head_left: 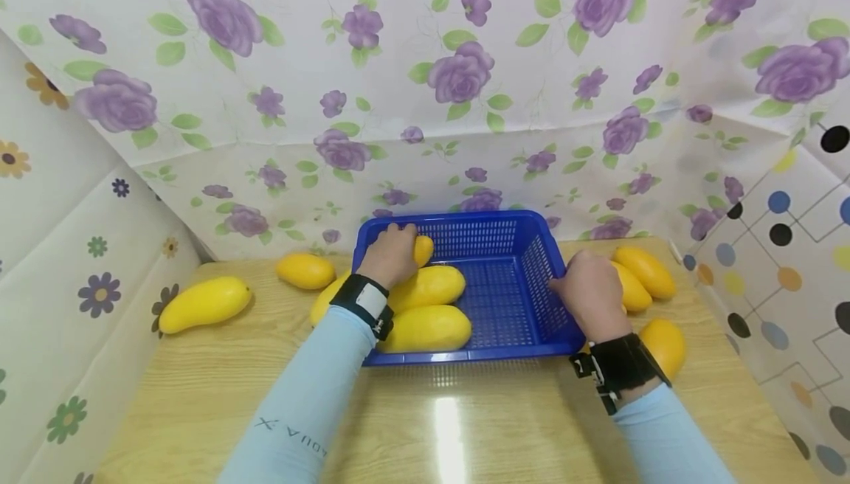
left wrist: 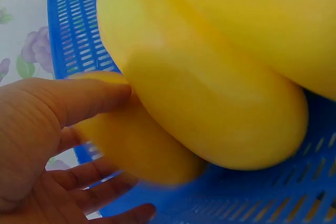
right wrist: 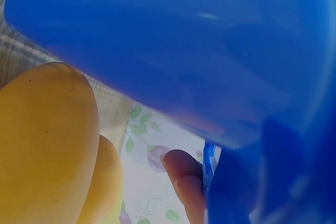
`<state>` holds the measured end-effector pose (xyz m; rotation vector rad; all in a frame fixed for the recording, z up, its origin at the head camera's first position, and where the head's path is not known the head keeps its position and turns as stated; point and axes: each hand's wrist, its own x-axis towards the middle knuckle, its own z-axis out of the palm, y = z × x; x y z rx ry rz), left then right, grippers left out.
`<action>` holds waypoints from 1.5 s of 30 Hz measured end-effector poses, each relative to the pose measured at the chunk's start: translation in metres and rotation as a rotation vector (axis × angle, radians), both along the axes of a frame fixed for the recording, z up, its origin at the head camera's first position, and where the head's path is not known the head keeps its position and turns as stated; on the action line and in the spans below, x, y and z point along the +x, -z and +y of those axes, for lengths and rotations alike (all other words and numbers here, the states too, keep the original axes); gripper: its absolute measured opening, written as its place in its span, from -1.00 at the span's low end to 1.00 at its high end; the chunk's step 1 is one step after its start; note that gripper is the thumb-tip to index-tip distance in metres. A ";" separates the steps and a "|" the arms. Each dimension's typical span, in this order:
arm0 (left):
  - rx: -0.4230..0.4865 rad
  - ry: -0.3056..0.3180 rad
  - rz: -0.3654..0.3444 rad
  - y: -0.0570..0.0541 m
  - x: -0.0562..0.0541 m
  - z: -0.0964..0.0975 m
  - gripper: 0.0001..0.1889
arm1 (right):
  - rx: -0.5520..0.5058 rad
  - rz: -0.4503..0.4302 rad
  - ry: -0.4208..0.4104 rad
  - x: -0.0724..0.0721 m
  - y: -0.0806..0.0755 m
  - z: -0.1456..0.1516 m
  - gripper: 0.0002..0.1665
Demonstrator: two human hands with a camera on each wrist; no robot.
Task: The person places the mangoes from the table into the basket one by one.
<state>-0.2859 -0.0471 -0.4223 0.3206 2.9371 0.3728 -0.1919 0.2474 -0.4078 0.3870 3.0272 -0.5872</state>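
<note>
A blue plastic basket [head_left: 491,299] with slotted walls stands on the table and holds several yellow mangoes at its left side. My left hand [head_left: 388,255] reaches over its back left corner and holds a smaller mango [head_left: 423,250]. In the left wrist view the thumb [left wrist: 94,98] lies across this mango [left wrist: 152,145], which looks blurred, while the other fingers are spread below. Two larger mangoes, one at the middle [head_left: 432,286] and one at the front [head_left: 428,329], lie side by side in the basket. My right hand [head_left: 591,296] grips the basket's right rim.
Left of the basket, a long mango [head_left: 206,305] and a shorter mango [head_left: 305,270] lie on the wooden table [head_left: 425,425]. Several orange-yellow mangoes [head_left: 644,271] sit close by the right hand. Flower-patterned cloth [head_left: 412,85] rises behind the basket, with patterned sheets at both sides.
</note>
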 end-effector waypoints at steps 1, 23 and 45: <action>-0.002 0.000 0.004 0.000 0.000 -0.001 -0.42 | 0.003 0.002 0.001 0.000 0.000 0.000 -0.63; -0.047 0.075 0.061 0.009 0.002 0.003 -0.50 | -0.005 -0.021 0.012 -0.002 0.001 -0.001 -0.62; -0.080 0.111 0.137 -0.015 0.010 -0.007 -0.39 | -0.008 -0.007 0.006 0.001 -0.001 -0.003 -0.62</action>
